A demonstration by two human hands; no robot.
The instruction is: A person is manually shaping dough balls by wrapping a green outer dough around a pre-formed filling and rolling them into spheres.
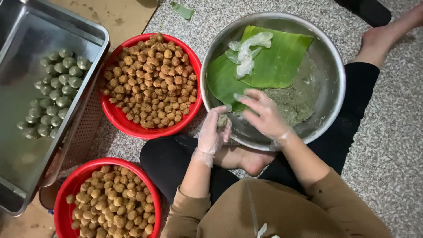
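Person sat on a speckled stone floor [387, 145], near-left a red bowl [66, 194] of brown balls. Gloved left hand [213, 132] was curled around a greenish dough lump [223, 120], right hand [264, 113] fingers spread, touching it. Beyond sat a steel bowl [328, 53] with a banana leaf [273, 59], far-left a metal tray [26, 35] of smooth green balls.

The steel tray [94, 33] runs off the left and top edges, so its full length cannot be seen. Below that tray, the lower red basin [70, 183] is cut by the bottom edge, and part of its rim is lost. Right of the tray, the lump of dough [223, 120] sits mostly covered by the left hand [213, 133], so its shape stays unclear. The right hand [264, 115] is blurred at the fingertips. Far right of the tray, a bare foot [387, 35] leaves the frame at the right edge.
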